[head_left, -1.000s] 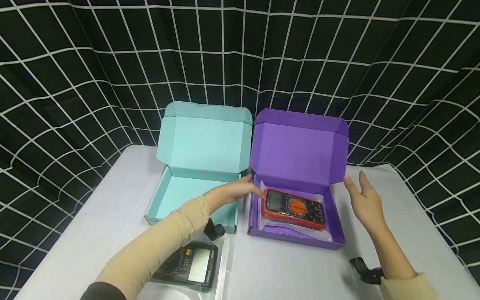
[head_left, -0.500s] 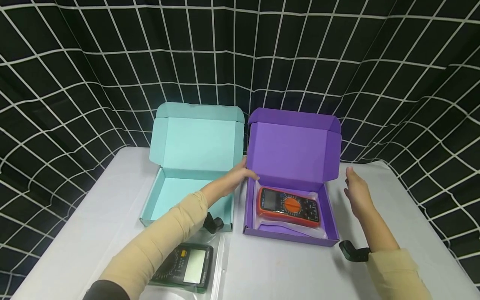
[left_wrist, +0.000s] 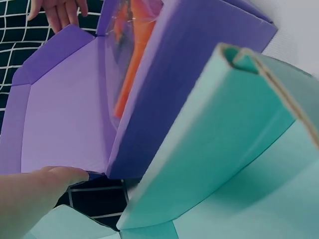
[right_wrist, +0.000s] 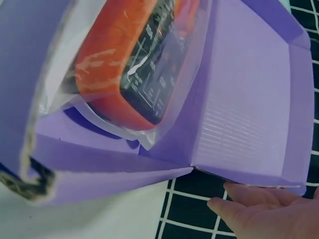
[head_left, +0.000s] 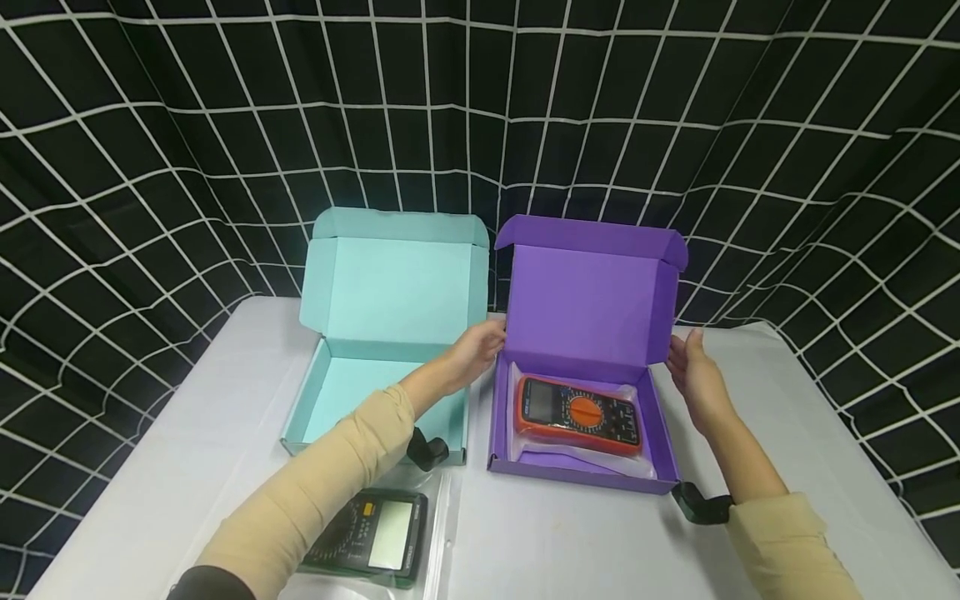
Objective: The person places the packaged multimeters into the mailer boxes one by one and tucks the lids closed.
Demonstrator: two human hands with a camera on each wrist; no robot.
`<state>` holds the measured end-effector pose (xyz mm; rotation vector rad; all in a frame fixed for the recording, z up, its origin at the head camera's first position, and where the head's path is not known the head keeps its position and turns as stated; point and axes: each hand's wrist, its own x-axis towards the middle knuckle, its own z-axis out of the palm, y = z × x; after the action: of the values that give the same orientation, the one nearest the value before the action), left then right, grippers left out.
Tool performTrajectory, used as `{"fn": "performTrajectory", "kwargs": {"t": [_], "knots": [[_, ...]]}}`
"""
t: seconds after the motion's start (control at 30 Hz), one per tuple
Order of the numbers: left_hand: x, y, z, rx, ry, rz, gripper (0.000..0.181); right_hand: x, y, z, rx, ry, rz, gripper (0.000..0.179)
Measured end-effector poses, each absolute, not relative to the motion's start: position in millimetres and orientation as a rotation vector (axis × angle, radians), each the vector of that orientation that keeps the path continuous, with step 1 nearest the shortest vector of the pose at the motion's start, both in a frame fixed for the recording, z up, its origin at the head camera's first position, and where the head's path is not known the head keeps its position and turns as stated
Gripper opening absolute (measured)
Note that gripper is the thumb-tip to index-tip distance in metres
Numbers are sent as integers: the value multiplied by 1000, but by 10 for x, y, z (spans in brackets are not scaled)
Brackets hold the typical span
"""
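Observation:
A purple cardboard box (head_left: 585,475) stands with its lid (head_left: 585,304) raised. In it lies a red multimeter (head_left: 577,414) with an orange dial, in a clear plastic bag (right_wrist: 142,139). My left hand (head_left: 472,354) reaches over the turquoise box (head_left: 390,392) to the purple lid's left side flap. In the left wrist view, the thumb (left_wrist: 62,175) extends to that flap's edge, and the other fingers are hidden. My right hand (head_left: 702,383) touches the lid's right side flap from outside. Its fingers (right_wrist: 259,194) are fairly straight along the flap in the right wrist view.
The turquoise box is open beside the purple one. A green and black multimeter (head_left: 393,533) in clear plastic lies in front of it, partly under the left forearm. Behind the white table (head_left: 540,542) hangs a black cloth with white grid lines (head_left: 420,100).
My left hand has shifted from the purple box's corner up to the lid's left flap, which now turns inward. My right hand has moved left to meet the right flap.

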<state>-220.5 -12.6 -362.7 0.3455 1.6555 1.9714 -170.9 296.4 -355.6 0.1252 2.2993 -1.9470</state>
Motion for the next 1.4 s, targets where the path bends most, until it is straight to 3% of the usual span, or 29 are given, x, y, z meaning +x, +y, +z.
{"fn": "performTrajectory", "kwargs": {"t": [0.87, 1.4], "knots": [[-2008, -237, -3676, 324, 1666, 1858, 70, -1441, 3100, -3725, -171, 2247, -1929, 89], [-1940, -252, -3782, 342, 1669, 1790, 73, -1343, 3224, -3956, -102, 2197, -1968, 91]]}}
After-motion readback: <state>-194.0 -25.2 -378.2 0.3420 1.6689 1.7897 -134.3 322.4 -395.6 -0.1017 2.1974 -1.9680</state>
